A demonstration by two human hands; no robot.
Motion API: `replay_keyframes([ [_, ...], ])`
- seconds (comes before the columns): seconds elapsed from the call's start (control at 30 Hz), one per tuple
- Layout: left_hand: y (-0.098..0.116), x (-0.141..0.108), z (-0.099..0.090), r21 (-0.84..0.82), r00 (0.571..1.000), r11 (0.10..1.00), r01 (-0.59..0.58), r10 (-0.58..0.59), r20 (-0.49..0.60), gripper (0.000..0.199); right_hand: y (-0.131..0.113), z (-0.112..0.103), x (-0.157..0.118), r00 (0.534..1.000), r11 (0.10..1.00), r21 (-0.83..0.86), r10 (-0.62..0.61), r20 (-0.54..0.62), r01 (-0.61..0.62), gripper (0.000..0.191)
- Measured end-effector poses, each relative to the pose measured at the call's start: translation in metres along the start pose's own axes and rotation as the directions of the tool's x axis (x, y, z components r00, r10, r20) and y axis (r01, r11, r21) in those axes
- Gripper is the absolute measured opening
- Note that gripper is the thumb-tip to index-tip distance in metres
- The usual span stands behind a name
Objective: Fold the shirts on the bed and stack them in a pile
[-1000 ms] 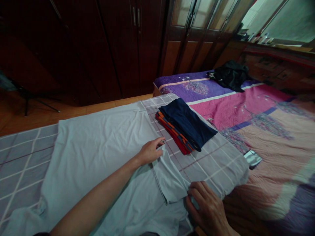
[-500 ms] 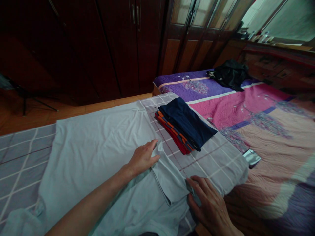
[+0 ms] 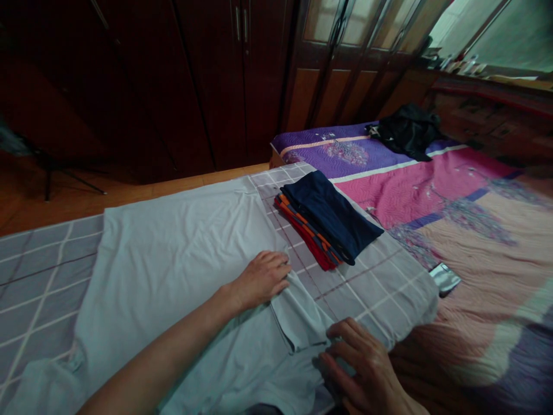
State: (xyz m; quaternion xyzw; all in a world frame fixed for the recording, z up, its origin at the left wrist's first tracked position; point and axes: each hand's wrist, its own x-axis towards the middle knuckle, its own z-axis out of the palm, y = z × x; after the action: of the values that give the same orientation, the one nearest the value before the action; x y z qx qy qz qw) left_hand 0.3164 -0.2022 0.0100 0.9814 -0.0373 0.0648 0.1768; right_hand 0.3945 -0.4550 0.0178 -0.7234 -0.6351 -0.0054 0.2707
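Note:
A pale grey garment [image 3: 173, 253] is spread over a checked grey cloth [image 3: 389, 288], with a strip turned over along its right side. My left hand [image 3: 264, 278] lies palm down on the garment's right edge, fingers slightly apart. Near the lower right corner of the garment is my right hand [image 3: 360, 360], its fingers bent and parted, with no cloth visibly gripped. Behind my hands sits a stack of folded clothes, dark blue [image 3: 332, 213] on top, orange and red [image 3: 309, 236] below.
A phone-like object [image 3: 444, 278] rests at the checked cloth's right edge. Beyond are a bed with a colourful quilt [image 3: 449, 190], a black cloth item [image 3: 408, 131] and dark wardrobes [image 3: 233, 98]. Thin dark legs [image 3: 47, 178] stand on the floor at left.
My left hand has flattened onto the garment's edge and shifted slightly right. The fingers of my right hand have loosened from the garment's corner.

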Motion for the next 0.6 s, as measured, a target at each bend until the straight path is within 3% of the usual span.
replay_keyframes([
  [0.13,-0.008,0.011,0.006,-0.007,1.000,1.000,0.010,-0.009,0.009,0.029,0.013,0.009,-0.003,0.978,0.963,-0.186,0.179,-0.105,-0.197,0.009],
  [0.23,-0.006,0.012,0.006,0.041,1.000,0.999,-0.016,0.015,0.025,0.040,0.024,0.014,-0.008,0.958,0.899,-0.333,0.280,-0.061,-0.284,0.017],
  [0.37,0.012,-0.006,0.001,0.075,0.999,0.996,-0.049,0.049,-0.007,0.049,0.031,0.011,-0.014,0.933,0.849,-0.399,0.355,-0.056,-0.347,0.022],
  [0.5,0.038,-0.032,0.000,-0.030,0.962,0.967,-0.253,0.255,0.097,0.049,0.025,0.008,-0.007,0.956,0.906,-0.309,0.289,-0.045,-0.289,0.016],
  [0.6,0.053,-0.043,0.000,-0.011,0.927,0.943,-0.333,0.329,0.181,0.017,0.017,0.010,0.007,0.972,0.939,-0.249,0.230,-0.053,-0.236,0.016],
])
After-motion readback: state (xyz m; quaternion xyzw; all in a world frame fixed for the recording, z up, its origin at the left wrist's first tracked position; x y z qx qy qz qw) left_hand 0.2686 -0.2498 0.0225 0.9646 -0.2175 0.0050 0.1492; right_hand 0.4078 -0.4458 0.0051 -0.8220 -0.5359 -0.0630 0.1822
